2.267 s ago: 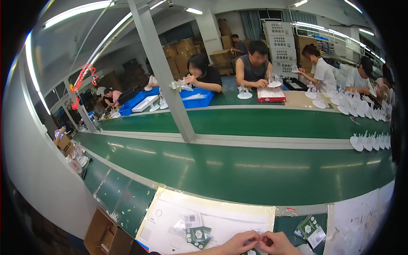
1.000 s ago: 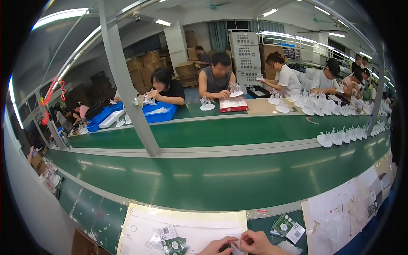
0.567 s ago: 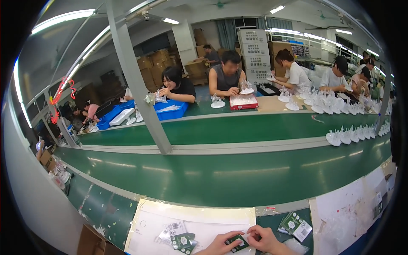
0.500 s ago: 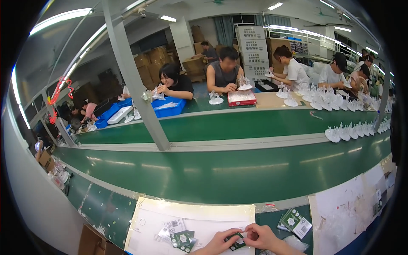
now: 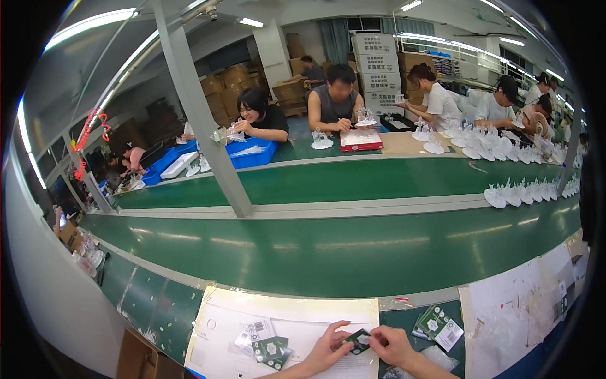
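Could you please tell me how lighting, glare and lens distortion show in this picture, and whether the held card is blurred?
Head view: the long white ceiling lamp glows, and pale glare streaks lie on the smooth green conveyor belt; head view: the belt's near edge bows and the corners are black; head view: the small dark-green rectangular card looks fairly clear, its print too fine to read.

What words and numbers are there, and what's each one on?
I won't copy any writing, but here's where it is.
Stacked white boxes: dark characters.
Green card between left hand and right hand: too small to read.
Left card pile, right card pile: too small.
White sheet: mostly too faint.
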`<state>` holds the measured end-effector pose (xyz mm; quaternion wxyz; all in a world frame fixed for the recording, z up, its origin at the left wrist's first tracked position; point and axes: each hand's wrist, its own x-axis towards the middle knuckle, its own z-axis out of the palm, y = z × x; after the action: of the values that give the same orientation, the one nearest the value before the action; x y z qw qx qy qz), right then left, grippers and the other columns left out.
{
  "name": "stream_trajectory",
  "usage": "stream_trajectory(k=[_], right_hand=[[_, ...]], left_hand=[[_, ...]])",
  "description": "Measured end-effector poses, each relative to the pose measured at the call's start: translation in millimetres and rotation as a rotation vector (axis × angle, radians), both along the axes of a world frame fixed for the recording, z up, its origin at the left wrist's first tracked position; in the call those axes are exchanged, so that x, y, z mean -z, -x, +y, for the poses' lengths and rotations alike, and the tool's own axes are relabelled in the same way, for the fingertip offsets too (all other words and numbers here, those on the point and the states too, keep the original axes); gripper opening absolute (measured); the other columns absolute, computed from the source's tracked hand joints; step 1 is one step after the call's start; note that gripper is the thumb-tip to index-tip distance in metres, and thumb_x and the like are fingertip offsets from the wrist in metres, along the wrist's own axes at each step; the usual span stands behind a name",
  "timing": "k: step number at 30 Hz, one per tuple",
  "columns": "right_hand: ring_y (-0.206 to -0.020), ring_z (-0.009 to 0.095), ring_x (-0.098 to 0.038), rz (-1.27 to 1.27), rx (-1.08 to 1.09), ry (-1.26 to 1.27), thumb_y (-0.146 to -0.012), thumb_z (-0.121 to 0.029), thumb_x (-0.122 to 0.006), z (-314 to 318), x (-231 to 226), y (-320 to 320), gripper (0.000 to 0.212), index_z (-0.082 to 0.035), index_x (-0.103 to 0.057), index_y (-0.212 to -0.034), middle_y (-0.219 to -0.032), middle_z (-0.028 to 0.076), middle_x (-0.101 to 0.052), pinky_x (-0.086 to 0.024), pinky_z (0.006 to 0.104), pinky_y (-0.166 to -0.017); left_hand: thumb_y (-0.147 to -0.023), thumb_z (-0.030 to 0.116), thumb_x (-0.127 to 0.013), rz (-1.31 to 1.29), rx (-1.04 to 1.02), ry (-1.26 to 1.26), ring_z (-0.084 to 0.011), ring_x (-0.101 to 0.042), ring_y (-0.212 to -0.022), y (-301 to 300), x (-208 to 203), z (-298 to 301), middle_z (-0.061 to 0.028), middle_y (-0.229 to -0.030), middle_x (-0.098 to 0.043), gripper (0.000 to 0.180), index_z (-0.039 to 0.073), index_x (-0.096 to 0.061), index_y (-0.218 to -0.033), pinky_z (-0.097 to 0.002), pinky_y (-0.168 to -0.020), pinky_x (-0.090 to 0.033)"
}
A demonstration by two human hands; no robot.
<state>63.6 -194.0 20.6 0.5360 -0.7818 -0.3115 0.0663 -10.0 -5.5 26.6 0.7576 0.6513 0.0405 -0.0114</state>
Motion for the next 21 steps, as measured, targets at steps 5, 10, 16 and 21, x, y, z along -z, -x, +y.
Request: stream_trajectory(k=[5,10,16,21], right_hand=[[-0.048,0.014,-0.056,0.045,0.073,-0.083,-0.081,-0.016,-0.071,-3.2,-4.2,6.2,0.017,-0.003,-0.06,-0.08,-0.061,0.007,-0.059,-0.044,0.0259,-0.045],[-0.047,0.025,-0.053,0.008,-0.128,0.112,-0.081,-0.023,-0.07,-8.4,-8.7,3.2,0.025,-0.004,-0.058,-0.07,-0.058,0.011,-0.055,-0.042,0.0329,-0.045],[-0.05,0.03,-0.054,-0.106,-0.191,0.091,-0.081,-0.027,-0.07,3.4,-17.3,-7.3,0.03,-0.004,-0.055,-0.069,-0.057,0.012,-0.053,-0.041,0.0358,-0.046],[-0.046,0.019,-0.05,0.046,-0.157,0.077,-0.08,-0.017,-0.07,-0.1,-20.4,-5.3,0.019,-0.003,-0.061,-0.088,-0.057,0.009,-0.053,-0.038,0.0298,-0.045]], left_hand=[[-0.095,0.011,-0.054,0.031,0.182,-0.209,-0.0094,-0.062,-0.076,6.1,5.8,9.2,-0.0059,-0.085,-0.066,0.024,-0.002,-0.055,-0.114,-0.0229,-0.068,-0.05],[-0.094,0.01,-0.056,0.054,0.261,-0.19,-0.0076,-0.061,-0.074,3.6,16.6,6.7,-0.0048,-0.084,-0.065,0.019,-0.002,-0.06,-0.108,-0.0218,-0.065,-0.049],[-0.092,0.006,-0.056,-0.143,0.062,-0.242,-0.0071,-0.056,-0.07,-0.2,12.1,16.6,-0.0014,-0.084,-0.061,0.011,-0.001,-0.061,-0.098,-0.0213,-0.06,-0.046],[-0.093,0.006,-0.055,-0.03,0.058,-0.12,-0.0043,-0.054,-0.07,-5.6,10.7,11.9,-0.0004,-0.082,-0.059,0.008,0.0,-0.059,-0.096,-0.0195,-0.058,-0.045]])
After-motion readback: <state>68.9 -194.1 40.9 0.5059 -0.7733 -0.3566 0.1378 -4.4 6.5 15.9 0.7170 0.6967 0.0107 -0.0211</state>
